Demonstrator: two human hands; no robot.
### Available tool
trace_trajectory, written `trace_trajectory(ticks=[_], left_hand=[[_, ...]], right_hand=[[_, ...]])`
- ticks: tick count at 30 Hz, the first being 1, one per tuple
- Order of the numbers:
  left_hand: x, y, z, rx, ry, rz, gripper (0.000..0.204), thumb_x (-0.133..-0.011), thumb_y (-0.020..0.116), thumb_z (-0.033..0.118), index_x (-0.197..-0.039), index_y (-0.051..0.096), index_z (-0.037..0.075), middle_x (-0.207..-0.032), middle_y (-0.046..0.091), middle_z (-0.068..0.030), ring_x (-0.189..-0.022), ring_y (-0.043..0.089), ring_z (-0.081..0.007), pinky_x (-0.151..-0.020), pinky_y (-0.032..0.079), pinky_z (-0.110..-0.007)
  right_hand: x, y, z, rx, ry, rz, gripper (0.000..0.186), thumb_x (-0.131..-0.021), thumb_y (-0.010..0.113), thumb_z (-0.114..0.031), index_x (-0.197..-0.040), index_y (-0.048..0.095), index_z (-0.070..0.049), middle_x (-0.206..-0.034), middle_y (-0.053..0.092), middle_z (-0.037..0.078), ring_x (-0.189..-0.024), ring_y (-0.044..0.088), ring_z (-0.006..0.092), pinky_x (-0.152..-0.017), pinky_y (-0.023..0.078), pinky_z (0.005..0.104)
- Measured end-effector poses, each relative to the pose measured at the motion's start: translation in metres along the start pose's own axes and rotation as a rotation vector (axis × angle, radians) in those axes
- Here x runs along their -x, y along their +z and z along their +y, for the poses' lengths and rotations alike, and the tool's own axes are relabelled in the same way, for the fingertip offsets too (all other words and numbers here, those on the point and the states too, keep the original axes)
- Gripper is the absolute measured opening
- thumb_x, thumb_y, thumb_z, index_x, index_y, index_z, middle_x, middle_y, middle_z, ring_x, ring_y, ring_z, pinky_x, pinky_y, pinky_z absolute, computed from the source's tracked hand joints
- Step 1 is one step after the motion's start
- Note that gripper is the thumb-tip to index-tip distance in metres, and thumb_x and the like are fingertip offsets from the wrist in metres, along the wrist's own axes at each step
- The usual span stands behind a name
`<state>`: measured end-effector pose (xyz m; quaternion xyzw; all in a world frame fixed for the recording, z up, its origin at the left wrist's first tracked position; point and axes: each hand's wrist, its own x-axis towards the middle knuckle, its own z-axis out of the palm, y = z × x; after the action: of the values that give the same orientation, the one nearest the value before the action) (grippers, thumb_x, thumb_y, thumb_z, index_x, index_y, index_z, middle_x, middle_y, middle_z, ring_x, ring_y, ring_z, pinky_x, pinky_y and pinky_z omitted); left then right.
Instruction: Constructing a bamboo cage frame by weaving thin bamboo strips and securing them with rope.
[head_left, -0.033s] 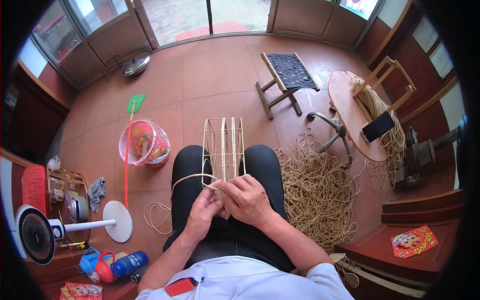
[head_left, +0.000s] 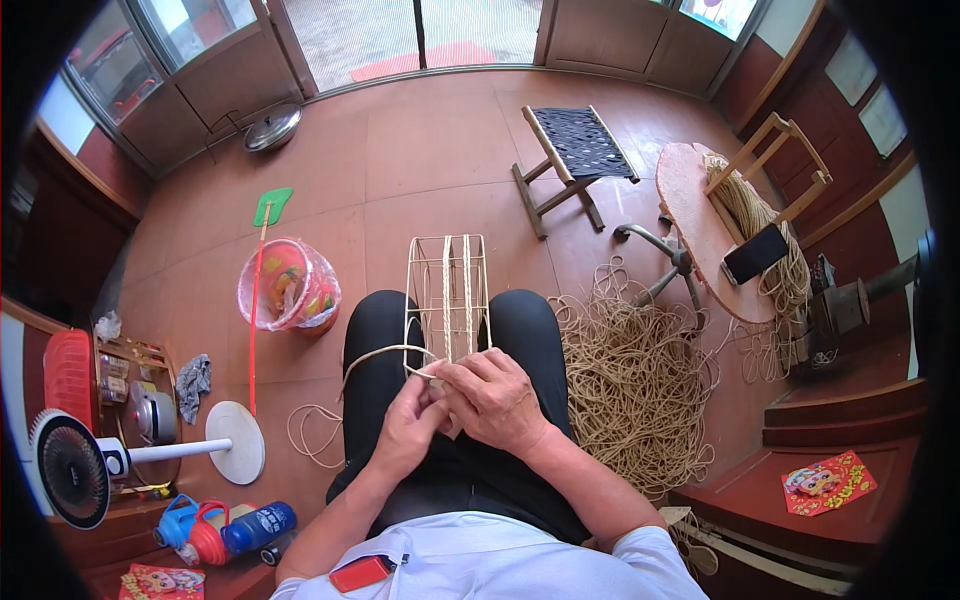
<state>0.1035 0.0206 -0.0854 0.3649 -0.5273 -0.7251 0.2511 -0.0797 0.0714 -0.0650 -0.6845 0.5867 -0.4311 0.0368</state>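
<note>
Between my knees stands a narrow, open box-shaped frame point(head_left: 408, 290) of thin pale rods. Two braided strips of cord point(head_left: 447, 300) run lengthwise along it. At its near end my left hand point(head_left: 405, 425) is closed, with the thumb and fingers pinching a tan cord point(head_left: 385, 351) that loops out over my left thigh. My right hand point(head_left: 492, 402) lies against the left one, fingers curled over the frame's near end and the cord. Both palms and the frame's nearest edge are hidden under the fingers.
A big tangle of tan cord point(head_left: 640, 400) lies right of my leg. Beyond it are a folding stool point(head_left: 585, 145) and an oval pink board point(head_left: 690, 210) bearing cord and a phone point(head_left: 755, 254). On the left are a lined bin point(head_left: 322, 300), a fan point(head_left: 75, 470) and bottles point(head_left: 260, 527).
</note>
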Motion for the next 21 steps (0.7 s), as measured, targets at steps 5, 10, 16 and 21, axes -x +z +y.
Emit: trace_trajectory(ticks=[5, 10, 16, 21], left_hand=[[0.014, 0.004, 0.01, -0.989, 0.454, 0.16, 0.018, -0.11, 0.065, 0.015, -0.099, 0.07, 0.002, -0.078, 0.061, -0.0186, -0.064, 0.065, -0.0249, -0.069, 0.055, -0.041], [0.039, 0.001, 0.039, -0.495, 0.126, 0.069, 0.037, -0.112, 0.064, 0.027, -0.086, 0.069, 0.0, -0.073, 0.066, -0.0053, -0.067, 0.059, -0.0118, -0.064, 0.047, -0.033], [0.078, -0.031, 0.056, -0.545, 0.006, 0.048, 0.034, -0.11, 0.069, 0.027, -0.089, 0.073, 0.001, -0.073, 0.067, -0.0042, -0.068, 0.061, -0.0122, -0.063, 0.049, -0.034], [0.124, -0.13, 0.009, -1.109, 0.023, 0.297, 0.028, -0.1, 0.078, 0.028, -0.089, 0.074, 0.003, -0.08, 0.071, -0.0207, -0.077, 0.074, -0.0402, -0.071, 0.057, -0.048]], right_hand=[[0.001, -0.003, 0.004, -0.005, -0.019, -0.02, 0.019, -0.091, 0.077, -0.012, -0.109, 0.074, -0.007, -0.093, 0.068, 0.008, -0.085, 0.066, 0.0295, -0.08, 0.055, 0.0417], [0.002, -0.004, -0.001, -0.027, -0.019, -0.048, 0.015, -0.09, 0.077, -0.01, -0.105, 0.074, -0.007, -0.093, 0.068, 0.007, -0.084, 0.065, 0.0284, -0.08, 0.055, 0.0406], [0.0, -0.001, 0.001, 0.006, -0.048, -0.029, 0.016, -0.092, 0.083, -0.016, -0.102, 0.074, -0.008, -0.091, 0.067, 0.006, -0.083, 0.064, 0.0269, -0.078, 0.054, 0.0385], [0.006, 0.005, 0.007, 0.072, -0.041, 0.007, 0.017, -0.093, 0.084, -0.022, -0.097, 0.071, -0.011, -0.085, 0.061, 0.005, -0.081, 0.062, 0.0259, -0.076, 0.053, 0.0391]])
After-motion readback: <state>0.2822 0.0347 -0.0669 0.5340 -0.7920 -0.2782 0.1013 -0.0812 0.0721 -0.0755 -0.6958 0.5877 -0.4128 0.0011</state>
